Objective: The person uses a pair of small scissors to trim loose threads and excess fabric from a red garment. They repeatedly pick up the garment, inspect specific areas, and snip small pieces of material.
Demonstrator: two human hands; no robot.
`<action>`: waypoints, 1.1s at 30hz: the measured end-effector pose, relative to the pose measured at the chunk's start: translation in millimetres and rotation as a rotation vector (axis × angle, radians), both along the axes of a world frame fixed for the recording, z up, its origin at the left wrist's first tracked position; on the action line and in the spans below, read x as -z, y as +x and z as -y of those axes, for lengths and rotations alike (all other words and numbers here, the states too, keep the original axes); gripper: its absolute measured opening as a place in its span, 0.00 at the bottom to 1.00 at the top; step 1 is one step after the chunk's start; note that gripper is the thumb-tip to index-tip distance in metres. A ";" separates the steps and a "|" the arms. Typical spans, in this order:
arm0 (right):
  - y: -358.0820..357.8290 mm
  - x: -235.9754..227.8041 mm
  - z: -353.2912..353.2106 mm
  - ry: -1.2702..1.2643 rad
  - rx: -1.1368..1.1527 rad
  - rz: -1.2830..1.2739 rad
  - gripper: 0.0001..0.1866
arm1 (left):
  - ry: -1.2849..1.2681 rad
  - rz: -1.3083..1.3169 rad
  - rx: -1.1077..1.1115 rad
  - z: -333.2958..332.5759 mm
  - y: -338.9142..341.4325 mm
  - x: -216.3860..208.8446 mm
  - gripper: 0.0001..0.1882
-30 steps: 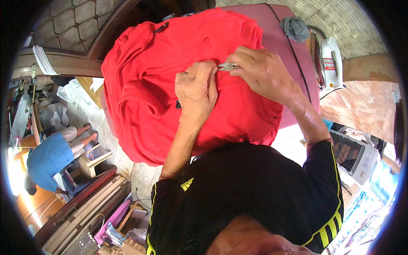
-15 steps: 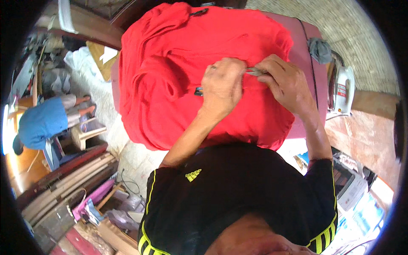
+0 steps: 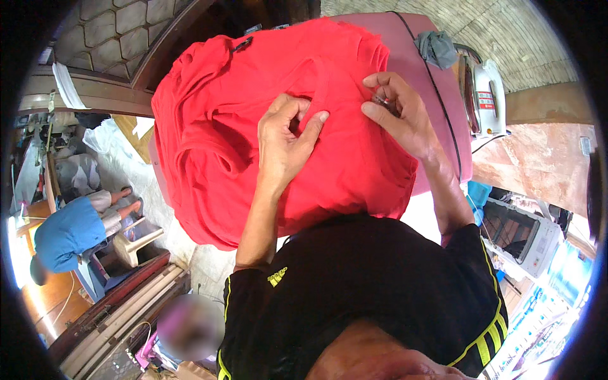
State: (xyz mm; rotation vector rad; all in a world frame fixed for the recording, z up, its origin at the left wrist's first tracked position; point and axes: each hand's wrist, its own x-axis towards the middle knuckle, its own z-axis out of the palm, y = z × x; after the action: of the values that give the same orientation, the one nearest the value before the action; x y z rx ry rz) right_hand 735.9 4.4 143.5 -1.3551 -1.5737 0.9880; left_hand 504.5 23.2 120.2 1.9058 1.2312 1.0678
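A large red garment (image 3: 253,82) lies in folds over a pink padded board (image 3: 443,95). My left hand (image 3: 285,142) rests on its middle, thumb and fingers pinching a fold of the red cloth. Just to the right, my right hand (image 3: 405,120) hovers by the garment's right side, thumb and forefinger apart. Small metal snips (image 3: 384,101) are tucked in its curled fingers, mostly hidden by them. A dark tag or clip (image 3: 242,44) shows on the cloth at the far left.
A white iron (image 3: 487,98) stands right of the board, near a grey cloth bundle (image 3: 437,49) and a dark cord (image 3: 437,95). At far left a person in a blue shirt (image 3: 69,231) bends over beside a stool (image 3: 136,240). A white machine (image 3: 522,234) stands lower right.
My hands have moved apart; the left now pinches a cloth fold, and the snips lie back in my right fingers. The whole view has shifted, and the garment sits further left.
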 end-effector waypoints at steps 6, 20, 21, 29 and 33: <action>-18.5 2.2 -1.5 0.037 0.013 -0.157 0.19 | -0.131 0.516 0.099 5.7 12.7 -8.5 0.13; -17.6 -7.1 -7.8 0.337 -0.393 0.233 0.16 | 0.546 -0.231 -0.237 57.2 -38.5 -25.8 0.20; -19.7 -16.4 -0.8 0.283 -0.381 0.192 0.16 | 0.514 -0.274 -0.448 60.1 -51.0 -21.6 0.19; -15.6 -12.9 -1.2 0.456 -0.301 0.245 0.15 | -0.062 0.667 -0.605 68.2 -134.4 26.0 0.03; 1.6 -34.9 0.8 0.517 -0.252 0.221 0.13 | -0.113 1.129 -0.500 71.1 -170.0 29.3 0.05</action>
State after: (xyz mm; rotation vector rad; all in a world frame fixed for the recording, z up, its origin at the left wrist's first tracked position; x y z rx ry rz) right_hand 737.5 3.6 178.4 -0.9411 -2.0302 0.5214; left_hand 334.5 -47.9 90.9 0.6148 1.0057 1.8834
